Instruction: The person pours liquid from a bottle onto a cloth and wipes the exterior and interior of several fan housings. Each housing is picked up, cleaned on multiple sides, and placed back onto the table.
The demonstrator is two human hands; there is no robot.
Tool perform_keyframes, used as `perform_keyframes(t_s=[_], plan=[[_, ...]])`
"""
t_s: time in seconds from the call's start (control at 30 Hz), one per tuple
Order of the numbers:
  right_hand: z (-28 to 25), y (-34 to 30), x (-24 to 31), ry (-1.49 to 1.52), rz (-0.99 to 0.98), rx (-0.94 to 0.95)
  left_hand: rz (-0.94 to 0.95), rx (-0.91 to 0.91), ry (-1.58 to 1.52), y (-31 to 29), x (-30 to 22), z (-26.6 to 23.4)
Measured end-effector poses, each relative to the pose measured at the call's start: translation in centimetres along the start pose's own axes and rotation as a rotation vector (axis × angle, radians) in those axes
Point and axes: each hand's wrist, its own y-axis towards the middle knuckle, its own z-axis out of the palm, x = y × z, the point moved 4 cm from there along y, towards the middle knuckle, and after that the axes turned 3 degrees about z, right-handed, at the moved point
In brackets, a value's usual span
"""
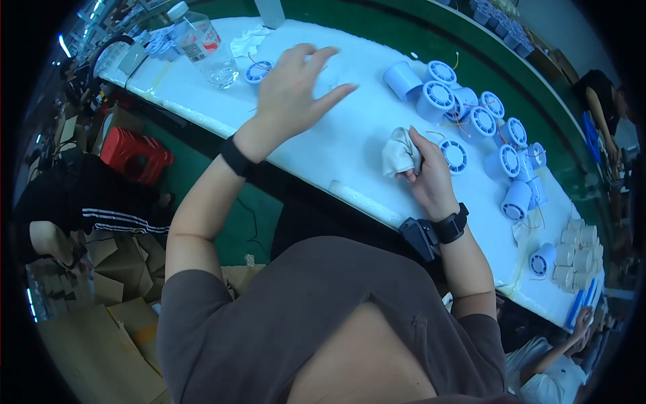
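My left hand [296,91] hangs over the left part of the white-covered table [323,145], slightly blurred, its fingers apart with nothing seen in them. Just beyond it lies a pale blue round fan unit [256,72] with a thin wire, partly covered by the hand. My right hand [431,172] grips a crumpled white cloth [400,153] between thumb and fingers. Right beside that hand a fan unit [453,156] shows its slotted round face. Several more cylindrical fan units [439,96] with thin coloured wires stand and lie on the table's right half.
A clear plastic bottle [205,50] stands at the far left near crumpled white tissue [249,40]. Stacked whitish rings [576,256] sit at the right end. A red case [136,156] and cardboard boxes [101,343] are on the floor at left. Other people work on both sides.
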Motion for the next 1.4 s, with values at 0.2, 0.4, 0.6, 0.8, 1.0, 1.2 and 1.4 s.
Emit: perform_keyframes(t_s=[0.2, 0.4, 0.6, 0.8, 1.0, 1.2, 1.4], plan=[[0.2, -0.3, -0.1, -0.035, 0.013, 0.092, -0.414, 0.22, -0.604, 4.5, -1.8, 11.3], [0.5, -0.6, 0.0, -0.033, 0.001, 0.145, -0.563, 0.687, -0.518, 6.3, -0.8, 15.7], [0.8, -0.9, 0.1, -0.089, 0.012, 0.133, -0.544, 0.405, -0.716, 3.7, -0.7, 13.4], [0.3, -1.0, 0.0, -0.041, -0.04, 0.111, -0.226, 0.015, -0.326, -0.9, -2.0, 2.8], [0.9, -0.7, 2.8, -0.271, -0.317, 0.006, -0.151, 0.193, -0.541, -5.7, -5.0, 1.5], [7.0, -1.5, 4.7, -1.288, -0.876, 0.078, -0.448, 0.014, -0.931, -7.8, -4.5, 3.5], [8.5, -1.2, 3.0, -1.654, -0.915, 0.438, -0.428, -0.044, -0.91, -8.7, -4.2, 4.1]])
